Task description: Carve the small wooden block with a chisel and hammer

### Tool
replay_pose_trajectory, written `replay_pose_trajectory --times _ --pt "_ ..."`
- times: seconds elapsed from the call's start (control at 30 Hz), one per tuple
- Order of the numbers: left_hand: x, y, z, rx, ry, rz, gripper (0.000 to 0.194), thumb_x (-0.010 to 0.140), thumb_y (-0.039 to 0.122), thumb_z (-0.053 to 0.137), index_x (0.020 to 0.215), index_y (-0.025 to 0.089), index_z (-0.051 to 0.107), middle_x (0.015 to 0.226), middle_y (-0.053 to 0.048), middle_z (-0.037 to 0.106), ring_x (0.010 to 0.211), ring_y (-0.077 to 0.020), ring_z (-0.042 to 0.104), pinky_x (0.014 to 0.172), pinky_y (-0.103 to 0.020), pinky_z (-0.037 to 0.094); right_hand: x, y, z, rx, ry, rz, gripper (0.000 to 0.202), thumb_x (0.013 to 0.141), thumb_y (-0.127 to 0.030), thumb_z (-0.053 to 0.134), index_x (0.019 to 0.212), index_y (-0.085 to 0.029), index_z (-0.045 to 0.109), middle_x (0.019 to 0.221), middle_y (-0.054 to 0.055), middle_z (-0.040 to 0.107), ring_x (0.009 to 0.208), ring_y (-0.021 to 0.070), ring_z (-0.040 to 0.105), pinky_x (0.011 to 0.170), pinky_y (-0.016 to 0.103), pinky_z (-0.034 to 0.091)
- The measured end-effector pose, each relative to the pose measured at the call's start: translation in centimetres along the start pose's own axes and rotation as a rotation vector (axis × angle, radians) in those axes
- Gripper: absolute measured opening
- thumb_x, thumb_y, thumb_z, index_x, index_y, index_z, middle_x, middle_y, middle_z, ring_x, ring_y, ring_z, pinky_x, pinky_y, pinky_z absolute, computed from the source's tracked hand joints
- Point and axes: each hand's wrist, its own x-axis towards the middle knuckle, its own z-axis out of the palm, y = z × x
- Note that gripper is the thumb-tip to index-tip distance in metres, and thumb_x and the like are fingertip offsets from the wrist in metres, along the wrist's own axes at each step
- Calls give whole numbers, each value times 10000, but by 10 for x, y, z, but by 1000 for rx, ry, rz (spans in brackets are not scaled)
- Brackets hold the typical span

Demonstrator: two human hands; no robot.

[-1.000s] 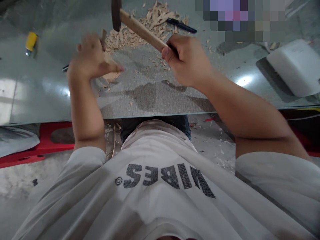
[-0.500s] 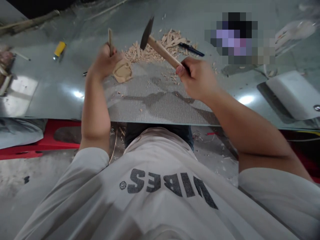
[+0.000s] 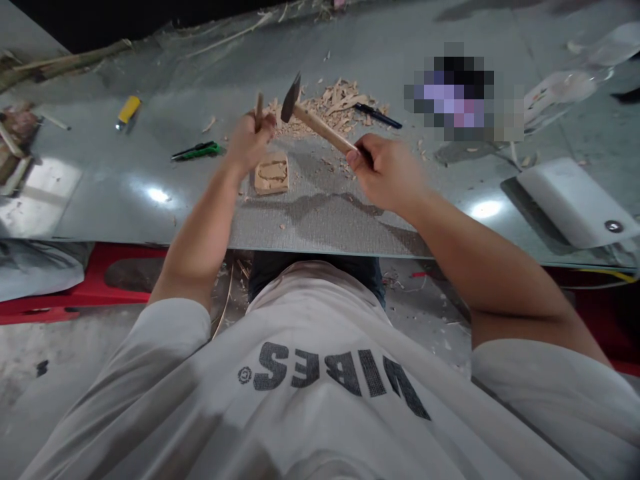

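Observation:
My right hand (image 3: 383,167) grips a hammer (image 3: 323,127) by its wooden handle, the dark metal head raised and pointing to the upper left. My left hand (image 3: 251,141) is closed around an upright wooden-handled chisel (image 3: 259,112); its blade is hidden. Just below that hand, a small pale wood block (image 3: 272,175) with a hollow carved into its face lies on the mat (image 3: 325,223). Neither tool touches the other; the hammer head hangs to the right of the chisel handle.
Wood shavings (image 3: 340,100) are heaped beyond my hands, with a dark pen-like tool (image 3: 379,115) on them. To the left lie a green-and-black cutter (image 3: 197,151) and a yellow-handled item (image 3: 129,112). A white box (image 3: 575,203) stands at the right.
My left hand has moved right with the chisel. The wood block has shifted right and turned, and the green cutter is uncovered. The hammer stays raised, its head slightly lower in view.

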Motion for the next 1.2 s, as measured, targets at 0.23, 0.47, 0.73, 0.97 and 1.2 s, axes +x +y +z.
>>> replay_pose_trajectory --times 0.23,0.47,0.73,0.97,1.2 --pt "10 -2 41 -221 227 14 836 666 1163 639 881 380 441 670 37 446 939 -249 417 889 -428 318 -2 -1 1 30 -7 13 399 1134 -594 623 928 -261 546 745 23 563 668 198 453 727 352 362" --pt "3 9 36 -430 -216 122 721 711 1131 572 736 420 452 601 -50 327 1235 -319 486 866 -453 340 -1 -2 1 12 -8 36 379 1130 -596 606 956 -259 594 821 57 647 721 218 516 747 355 386" --pt "-32 38 55 -561 131 147 740 954 1066 539 924 328 487 751 -24 378 1061 -239 517 806 -443 351 -2 -4 -5 52 60 -52 499 1095 -761 575 943 -286 584 837 80 672 813 268 587 764 394 435" --pt "-27 43 67 -462 -30 -32 886 738 1218 362 718 339 255 610 -32 166 957 -316 539 731 -459 307 -5 -8 -6 52 62 -63 502 1072 -776 574 942 -292 581 862 83 663 839 275 587 791 405 441" --pt "-31 47 59 -413 -84 -2 903 839 1162 505 765 304 236 683 15 166 725 -241 424 679 -406 325 -6 -15 -8 22 44 -70 532 1069 -799 501 927 -287 544 856 80 638 816 260 537 805 412 405"
